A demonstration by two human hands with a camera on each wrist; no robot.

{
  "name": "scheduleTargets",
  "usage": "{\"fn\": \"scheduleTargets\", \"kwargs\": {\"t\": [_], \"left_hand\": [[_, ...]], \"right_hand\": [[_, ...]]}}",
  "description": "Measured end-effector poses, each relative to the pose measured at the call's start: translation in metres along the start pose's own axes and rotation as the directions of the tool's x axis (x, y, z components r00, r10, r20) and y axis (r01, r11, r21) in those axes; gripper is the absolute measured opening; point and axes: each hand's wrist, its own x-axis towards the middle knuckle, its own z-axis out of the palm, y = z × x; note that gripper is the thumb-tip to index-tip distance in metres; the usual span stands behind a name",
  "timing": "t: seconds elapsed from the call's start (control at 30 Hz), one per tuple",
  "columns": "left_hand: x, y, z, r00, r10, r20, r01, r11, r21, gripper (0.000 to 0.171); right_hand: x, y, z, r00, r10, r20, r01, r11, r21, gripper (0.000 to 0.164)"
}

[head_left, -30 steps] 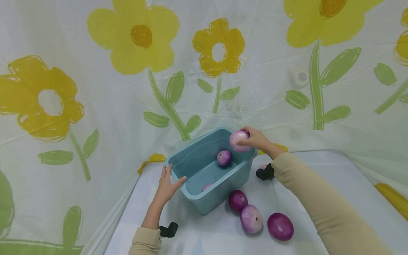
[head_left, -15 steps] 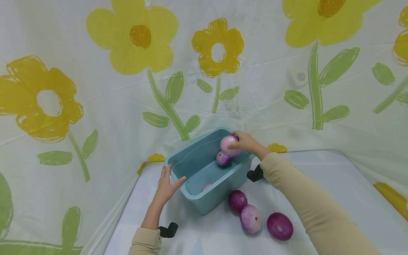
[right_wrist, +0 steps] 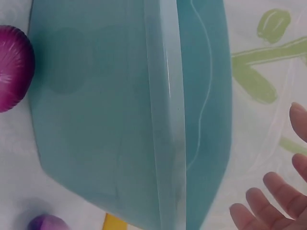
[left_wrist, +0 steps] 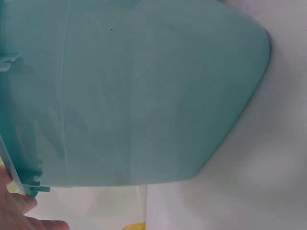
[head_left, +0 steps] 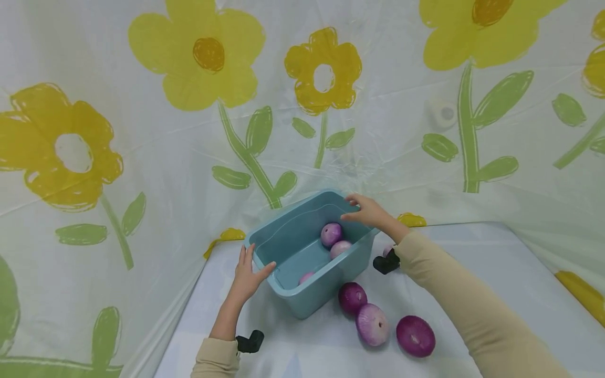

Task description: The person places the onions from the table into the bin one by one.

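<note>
A blue-green plastic bin (head_left: 314,294) stands at an angle on the table. Inside it lie a purple onion (head_left: 332,233), a paler onion (head_left: 341,248) beside that one, and a third onion (head_left: 306,276) mostly hidden by the near wall. My left hand (head_left: 247,275) rests at the bin's left rim, fingers spread and straight. Over the bin's right end is my right hand (head_left: 369,212), its fingers apart and holding nothing; the right wrist view also shows these fingertips (right_wrist: 256,211) beyond the rim.
Right of the bin on the white table lie a dark red onion (head_left: 352,298), a pale onion (head_left: 373,324) touching it, and another dark red onion (head_left: 415,336). Part of an onion (head_left: 387,250) shows near my right wrist. A flower-printed curtain (head_left: 387,136) hangs behind.
My right hand moved left over the bin with a pale onion and let it go; the onion now lies inside beside the purple one. My left hand has stayed at the rim.
</note>
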Motion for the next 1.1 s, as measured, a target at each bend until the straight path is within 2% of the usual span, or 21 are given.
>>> {"fn": "scheduleTargets", "kwargs": {"t": [0.17,0.33,0.57,0.73,0.97,1.1], "left_hand": [[0.000,-0.001,0.001,1.000,-0.002,0.003,0.002,1.000,0.007,0.091],[0.000,-0.002,0.001,1.000,-0.004,0.007,0.004,1.000,0.012,0.093],[0.001,-0.002,0.001,1.000,-0.012,0.005,0.012,1.000,0.009,0.091],[0.001,-0.003,0.001,1.000,-0.016,-0.002,0.016,1.000,0.003,0.089],[-0.002,-0.001,0.002,1.000,-0.015,-0.010,0.015,1.000,-0.008,0.090],[-0.002,-0.001,0.002,1.000,-0.010,-0.012,0.010,1.000,-0.003,0.091]], "right_hand": [[-0.014,0.006,-0.004,0.999,-0.031,-0.036,0.031,1.000,0.001,0.060],[-0.038,0.016,-0.006,0.991,-0.105,-0.085,0.107,0.994,0.018,0.062],[-0.082,0.031,-0.008,0.983,-0.154,-0.103,0.162,0.984,0.077,0.061],[-0.120,0.043,-0.002,0.970,-0.184,-0.159,0.197,0.978,0.070,0.056],[-0.169,0.071,0.017,0.964,-0.158,-0.214,0.159,0.987,-0.016,0.056],[-0.190,0.091,0.032,0.960,-0.142,-0.241,0.141,0.990,-0.020,0.056]]}}
